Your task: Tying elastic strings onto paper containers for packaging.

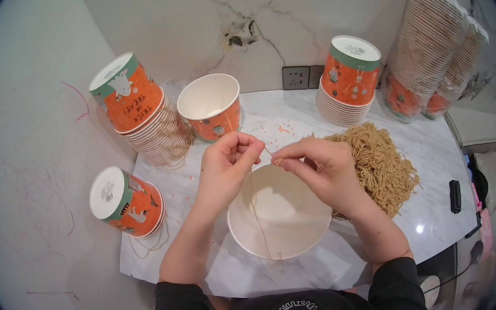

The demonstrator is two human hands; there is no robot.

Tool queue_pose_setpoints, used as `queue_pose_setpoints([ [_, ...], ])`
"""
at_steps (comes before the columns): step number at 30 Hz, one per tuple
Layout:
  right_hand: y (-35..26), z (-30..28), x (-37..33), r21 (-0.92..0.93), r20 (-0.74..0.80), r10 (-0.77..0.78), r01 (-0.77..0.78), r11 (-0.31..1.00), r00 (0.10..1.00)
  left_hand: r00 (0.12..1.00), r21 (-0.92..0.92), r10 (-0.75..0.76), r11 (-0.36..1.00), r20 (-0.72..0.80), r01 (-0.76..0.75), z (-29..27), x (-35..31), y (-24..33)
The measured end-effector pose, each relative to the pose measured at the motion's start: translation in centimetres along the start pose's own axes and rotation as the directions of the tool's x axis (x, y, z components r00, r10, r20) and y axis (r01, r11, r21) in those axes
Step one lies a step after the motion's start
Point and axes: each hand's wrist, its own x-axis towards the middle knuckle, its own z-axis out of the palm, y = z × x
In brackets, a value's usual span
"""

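Pinching a thin tan string (256, 213) between thumb and fingertips of both left hand (233, 160) and right hand (317, 165). Slanting its short span down rightward; trailing its long end toward the body, above a round white-lined paper bucket (301, 235), left of a tangled tan yarn heap (382, 166).

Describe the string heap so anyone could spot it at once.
On the white table, look right of the front bucket. The heap lies there by the right hand: a tangled tan mound, far bulkier than the strands by the left cups.
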Motion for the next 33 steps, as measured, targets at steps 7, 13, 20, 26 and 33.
queue_pose_setpoints([
  [7,1.5,-0.2,0.5,0.426,0.152,0.429,-0.451,0.784,0.890,0.997,0.362,-0.052,0.932,0.051,0.030,-0.3,-1.1,1.8],
  [13,1.6,0.7,-0.2,0.110,0.054,0.366,-0.370,0.922,0.929,0.951,0.578,-0.160,0.816,0.266,-0.024,-1.8,-0.9,2.2],
  [20,1.1,0.5,0.3,0.025,0.014,0.355,-0.355,0.935,0.935,0.961,0.546,0.178,0.794,0.212,-0.267,-0.9,-1.5,2.1],
  [26,2.2,0.9,0.1,-0.049,0.066,0.263,-0.260,0.964,0.962,0.975,0.449,0.163,0.867,0.150,-0.214,0.1,-1.0,1.5],
  [33,2.2,0.6,0.2,0.087,0.169,0.321,-0.338,0.937,0.932,0.990,0.245,-0.078,0.968,0.121,0.046,0.0,-0.4,0.9],
])
